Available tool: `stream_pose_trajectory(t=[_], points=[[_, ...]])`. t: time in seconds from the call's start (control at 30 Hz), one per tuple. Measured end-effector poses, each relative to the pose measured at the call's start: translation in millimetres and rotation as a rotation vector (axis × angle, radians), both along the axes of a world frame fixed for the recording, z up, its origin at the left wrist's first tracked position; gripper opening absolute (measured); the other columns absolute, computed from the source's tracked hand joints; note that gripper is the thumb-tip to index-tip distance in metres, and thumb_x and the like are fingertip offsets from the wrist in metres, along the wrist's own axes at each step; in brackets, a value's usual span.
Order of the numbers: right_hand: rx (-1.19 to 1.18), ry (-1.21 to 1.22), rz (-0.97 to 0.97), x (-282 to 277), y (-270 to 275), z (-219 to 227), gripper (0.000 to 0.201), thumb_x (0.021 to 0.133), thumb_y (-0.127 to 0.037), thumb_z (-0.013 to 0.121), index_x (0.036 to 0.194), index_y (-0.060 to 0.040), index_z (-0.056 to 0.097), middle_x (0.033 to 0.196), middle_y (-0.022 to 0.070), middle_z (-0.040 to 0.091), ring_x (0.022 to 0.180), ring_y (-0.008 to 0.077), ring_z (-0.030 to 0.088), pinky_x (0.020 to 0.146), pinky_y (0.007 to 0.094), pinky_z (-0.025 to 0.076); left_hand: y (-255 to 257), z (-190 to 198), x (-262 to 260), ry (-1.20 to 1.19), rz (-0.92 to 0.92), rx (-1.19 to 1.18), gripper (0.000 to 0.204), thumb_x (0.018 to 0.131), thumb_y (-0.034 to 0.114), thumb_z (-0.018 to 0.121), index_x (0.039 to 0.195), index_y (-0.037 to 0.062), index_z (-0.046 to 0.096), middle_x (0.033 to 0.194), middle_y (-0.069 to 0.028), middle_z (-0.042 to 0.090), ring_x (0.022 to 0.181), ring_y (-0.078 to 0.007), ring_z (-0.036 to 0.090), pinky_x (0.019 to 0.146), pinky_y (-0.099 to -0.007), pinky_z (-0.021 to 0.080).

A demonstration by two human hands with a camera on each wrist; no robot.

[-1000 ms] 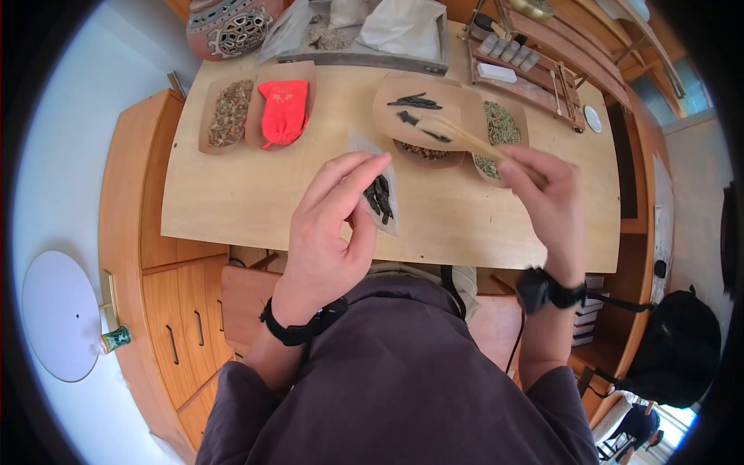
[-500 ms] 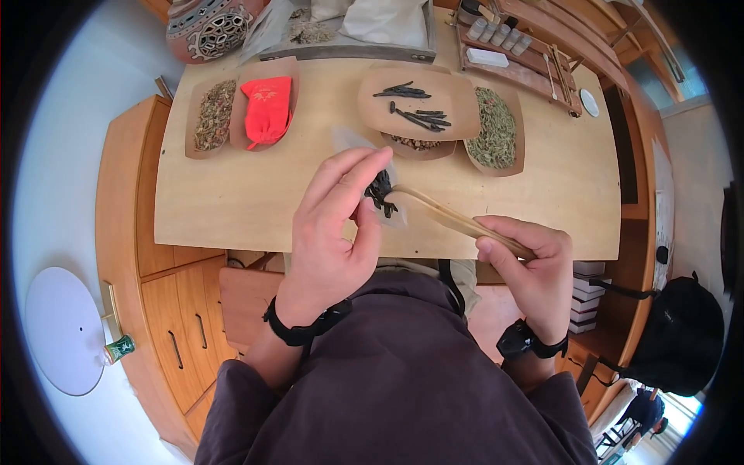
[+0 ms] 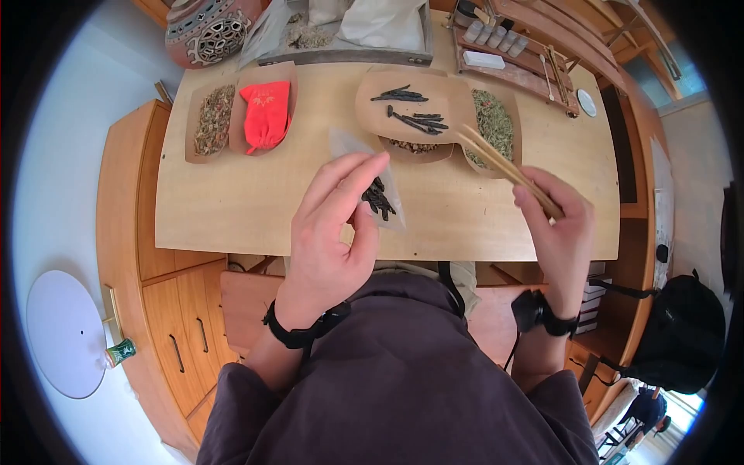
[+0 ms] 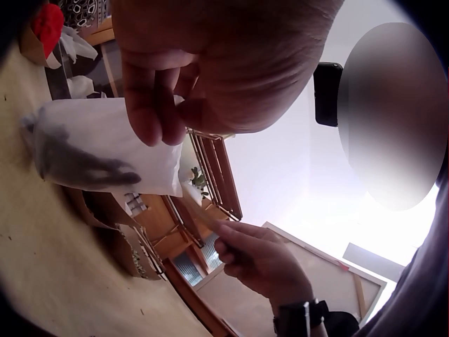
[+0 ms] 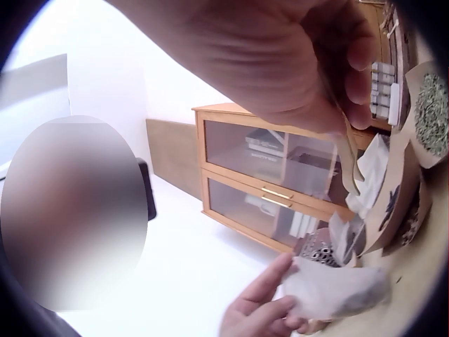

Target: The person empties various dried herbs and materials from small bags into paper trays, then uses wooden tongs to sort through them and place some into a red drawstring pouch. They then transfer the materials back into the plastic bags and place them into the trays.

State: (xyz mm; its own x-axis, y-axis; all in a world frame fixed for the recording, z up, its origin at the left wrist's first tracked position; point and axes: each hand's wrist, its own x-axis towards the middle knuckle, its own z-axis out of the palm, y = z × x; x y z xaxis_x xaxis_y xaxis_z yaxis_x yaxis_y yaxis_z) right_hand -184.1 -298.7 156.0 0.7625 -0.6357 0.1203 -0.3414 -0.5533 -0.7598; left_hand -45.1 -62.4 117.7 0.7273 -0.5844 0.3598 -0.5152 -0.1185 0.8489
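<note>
My left hand (image 3: 333, 225) pinches a small translucent white pouch (image 3: 390, 174) by its upper part, above the table. Dark, thin dried strips (image 3: 378, 203) show through its lower end. In the left wrist view the pouch (image 4: 105, 133) hangs from the fingertips, the dark contents lying along one side. My right hand (image 3: 559, 205) grips a pair of bamboo tongs (image 3: 504, 161), tips directed at the right edge of a brown paper tray (image 3: 372, 89). On that tray lie more dark strips (image 3: 418, 122) in two groups. Nothing shows between the tong tips.
That tray rests over another tray of brown bits (image 3: 415, 147). Right of it is a tray of green dried herb (image 3: 492, 124). Mixed herbs (image 3: 213, 120) and a red drawstring pouch (image 3: 266, 116) sit in trays at left. A grey wooden box (image 3: 341, 58) and a rack (image 3: 519, 66) stand behind.
My right hand moved the tongs from the strips' tray to the pouch opening, then back up and right towards the tray. My left hand keeps holding the pouch in nearly the same place.
</note>
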Motion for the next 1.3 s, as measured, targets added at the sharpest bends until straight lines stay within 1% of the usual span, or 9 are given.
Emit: stream_pose_trajectory(t=[0.1, 0.2, 0.23, 0.33, 0.4, 0.53, 0.63, 1.1, 1.3], points=[[-0.151, -0.089, 0.066, 17.5, -20.6, -26.5, 0.023, 0.094, -0.008, 0.074, 0.114, 0.0035, 0.076, 0.093, 0.0167, 0.078, 0.078, 0.0187, 0.072, 0.073, 0.0317, 0.055, 1.2, -0.4, -0.3, -0.001, -0.003, -0.005, 0.055, 0.087, -0.016, 0.053, 0.138, -0.0006, 0.065, 0.13, -0.0148, 0.063, 0.092, -0.0204, 0.066, 0.072, -0.0291, 0.053], [-0.11, -0.02, 0.131, 31.2, -30.8, -37.6, 0.024, 0.093, -0.009, 0.073, 0.114, 0.002, 0.076, 0.093, 0.0216, 0.076, 0.077, 0.027, 0.073, 0.073, 0.0344, 0.055, 3.6, -1.3, -0.3, -0.023, 0.002, -0.015, 0.055, 0.087, -0.016, 0.053, 0.138, -0.0006, 0.065, 0.13, -0.0146, 0.063, 0.091, -0.0198, 0.066, 0.072, -0.0288, 0.053], [-0.126, -0.009, 0.139, 34.5, -32.9, -41.4, 0.024, 0.093, -0.01, 0.073, 0.114, 0.0016, 0.076, 0.092, 0.0221, 0.075, 0.077, 0.0284, 0.073, 0.073, 0.0348, 0.055, 4.4, -1.6, 0.1, -0.03, 0.003, -0.018, 0.055, 0.087, -0.016, 0.053, 0.138, -0.0005, 0.065, 0.13, -0.0145, 0.063, 0.091, -0.0196, 0.065, 0.072, -0.0287, 0.053], [-0.158, 0.036, 0.15, 40.4, -35.8, -45.2, 0.025, 0.092, -0.011, 0.072, 0.114, 0.0008, 0.076, 0.091, 0.0234, 0.074, 0.077, 0.0319, 0.074, 0.073, 0.0358, 0.056, 7.0, -3.3, 1.0, -0.033, 0.009, -0.018, 0.054, 0.089, -0.015, 0.054, 0.139, 0.0019, 0.066, 0.136, -0.0132, 0.062, 0.081, -0.0104, 0.061, 0.07, -0.0238, 0.051], [-0.161, 0.077, 0.142, 42.9, -35.4, -42.3, 0.025, 0.092, -0.011, 0.072, 0.114, 0.0007, 0.077, 0.091, 0.0238, 0.074, 0.077, 0.033, 0.074, 0.072, 0.0361, 0.056, 8.4, -2.5, 0.9, -0.024, 0.011, -0.015, 0.054, 0.089, -0.015, 0.054, 0.139, 0.0019, 0.066, 0.136, -0.0131, 0.062, 0.082, -0.0107, 0.061, 0.07, -0.0239, 0.051], [-0.164, 0.076, 0.131, 45.5, -36.5, -40.7, 0.024, 0.092, -0.011, 0.073, 0.113, -0.0003, 0.077, 0.091, 0.0238, 0.074, 0.077, 0.033, 0.074, 0.072, 0.0362, 0.056, 8.8, -1.5, 1.0, -0.013, 0.008, -0.021, 0.054, 0.089, -0.015, 0.054, 0.139, 0.0019, 0.066, 0.136, -0.0131, 0.062, 0.082, -0.011, 0.061, 0.07, -0.0241, 0.051], [-0.137, 0.044, 0.135, 43.9, -41.3, -43.1, 0.024, 0.092, -0.011, 0.074, 0.113, -0.0007, 0.077, 0.091, 0.0232, 0.075, 0.077, 0.0323, 0.074, 0.072, 0.036, 0.056, 8.3, 0.6, 1.2, -0.027, 0.01, -0.018, 0.055, 0.087, -0.016, 0.053, 0.138, 0.0002, 0.065, 0.131, -0.0134, 0.063, 0.083, -0.0166, 0.063, 0.069, -0.0282, 0.052], [-0.111, 0.032, 0.109, 47.0, -41.1, -46.9, 0.023, 0.094, -0.011, 0.073, 0.114, -0.0007, 0.077, 0.091, 0.0224, 0.075, 0.074, 0.0292, 0.072, 0.072, 0.0347, 0.055, 8.7, 1.8, 3.0, -0.032, 0.008, -0.01, 0.055, 0.087, -0.016, 0.052, 0.138, -0.0001, 0.064, 0.13, -0.0138, 0.064, 0.093, -0.02, 0.066, 0.072, -0.0288, 0.053], [-0.107, 0.077, 0.098, 44.5, -42.0, -47.1, 0.024, 0.094, -0.011, 0.073, 0.115, -0.0009, 0.077, 0.092, 0.0218, 0.076, 0.077, 0.0294, 0.074, 0.073, 0.035, 0.056, 9.2, 2.2, 2.9, -0.017, 0.009, -0.012, 0.055, 0.087, -0.016, 0.052, 0.138, -0.0005, 0.064, 0.13, -0.0139, 0.063, 0.094, -0.0201, 0.066, 0.073, -0.0286, 0.053]])
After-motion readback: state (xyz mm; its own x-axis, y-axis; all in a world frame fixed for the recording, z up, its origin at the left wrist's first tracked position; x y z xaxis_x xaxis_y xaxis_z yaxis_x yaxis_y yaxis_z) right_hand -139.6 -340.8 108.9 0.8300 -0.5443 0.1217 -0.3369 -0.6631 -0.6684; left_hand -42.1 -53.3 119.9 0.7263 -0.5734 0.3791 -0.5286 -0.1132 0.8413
